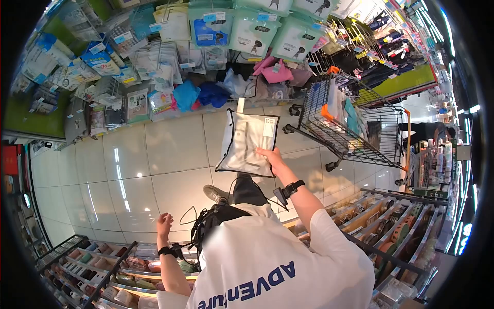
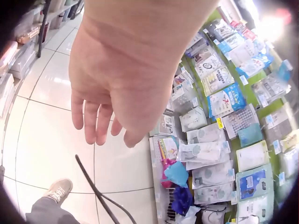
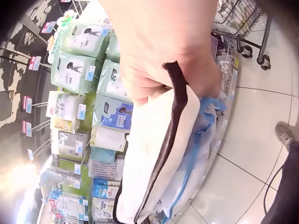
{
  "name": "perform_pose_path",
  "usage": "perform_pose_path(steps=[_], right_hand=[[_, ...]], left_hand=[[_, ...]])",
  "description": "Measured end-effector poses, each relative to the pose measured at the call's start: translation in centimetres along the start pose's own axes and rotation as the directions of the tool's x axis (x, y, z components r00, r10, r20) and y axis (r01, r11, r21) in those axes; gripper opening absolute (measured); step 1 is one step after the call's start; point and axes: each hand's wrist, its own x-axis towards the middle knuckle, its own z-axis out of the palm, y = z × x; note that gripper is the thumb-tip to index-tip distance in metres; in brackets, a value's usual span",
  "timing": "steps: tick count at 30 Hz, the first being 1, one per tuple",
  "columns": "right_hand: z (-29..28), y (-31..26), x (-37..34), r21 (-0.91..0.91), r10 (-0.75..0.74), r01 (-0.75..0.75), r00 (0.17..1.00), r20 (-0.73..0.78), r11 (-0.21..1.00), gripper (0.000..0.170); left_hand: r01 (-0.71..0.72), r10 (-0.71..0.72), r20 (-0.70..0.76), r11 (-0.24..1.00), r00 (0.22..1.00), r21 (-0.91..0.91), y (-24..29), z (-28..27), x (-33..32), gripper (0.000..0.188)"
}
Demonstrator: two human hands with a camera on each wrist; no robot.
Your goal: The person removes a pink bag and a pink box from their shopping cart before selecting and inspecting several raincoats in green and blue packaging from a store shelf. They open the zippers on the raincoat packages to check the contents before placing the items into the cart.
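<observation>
A white pouch with black edging (image 1: pixel 248 141) is gripped at its lower right corner by my right hand (image 1: pixel 271 158), thumb on the front face. A white strip stands up from the pouch's top edge, and a label sits at its upper right. In the right wrist view the right hand (image 3: pixel 173 70) holds the pouch (image 3: pixel 154 149) by one end, its fingers mostly hidden. My left hand (image 1: pixel 164 224) is off to the side, holding nothing. Its fingers hang loosely in the left wrist view, where the hand (image 2: pixel 124 79) is clear of the shelf goods.
A wire shopping cart (image 1: pixel 355 123) with orange corners and goods inside stands at the right. Packaged goods hang on the rack (image 1: pixel 206 31) ahead. Low shelves of goods (image 1: pixel 386 226) run behind the person. A shoe (image 1: pixel 215 193) is on the tiled floor (image 1: pixel 175 144).
</observation>
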Motion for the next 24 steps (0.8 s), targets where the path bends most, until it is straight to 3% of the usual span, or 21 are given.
perform_pose_path(steps=[4, 9, 13, 16, 19, 22, 24], right_hand=[[1.0, -1.5, -1.6, 0.030, -0.049, 0.045, 0.991, 0.124, 0.999, 0.040], [2.6, -1.2, -3.8, 0.092, -0.075, 0.058, 0.980, 0.186, 0.994, 0.045], [2.6, -0.5, -4.2, 0.083, -0.080, 0.065, 0.980, 0.184, 0.994, 0.051], [1.6, -0.8, -4.3, 0.084, -0.062, 0.048, 0.985, 0.163, 0.995, 0.053], [0.4, -2.1, -3.7, 0.071, -0.122, 0.111, 0.979, 0.162, 0.991, 0.055], [-1.6, -2.1, -1.5, -0.070, -0.286, 0.297, 0.948, 0.142, 0.952, 0.062], [-2.2, -3.2, -0.4, -0.162, -0.356, 0.370, 0.928, 0.107, 0.915, 0.065]], left_hand=[[0.177, -0.175, 0.064, 0.984, 0.982, -0.028, -2.8, -0.8, 0.0, 0.040], [0.178, -0.173, 0.086, 0.982, 0.981, -0.056, -1.0, -2.9, 0.5, 0.044], [-0.066, 0.061, 0.116, 0.997, 0.991, 0.039, 6.9, -2.2, 1.7, 0.043], [-0.336, 0.303, 0.209, 0.930, 0.930, 0.149, 16.5, 1.3, 1.5, 0.045], [-0.551, 0.502, 0.292, 0.826, 0.814, 0.115, 26.3, 7.3, 0.5, 0.041], [-0.707, 0.618, 0.377, 0.688, 0.689, 0.163, 35.8, 15.5, -1.1, 0.037], [-0.851, 0.782, 0.342, 0.506, 0.520, 0.139, 40.1, 21.8, -0.8, 0.036]])
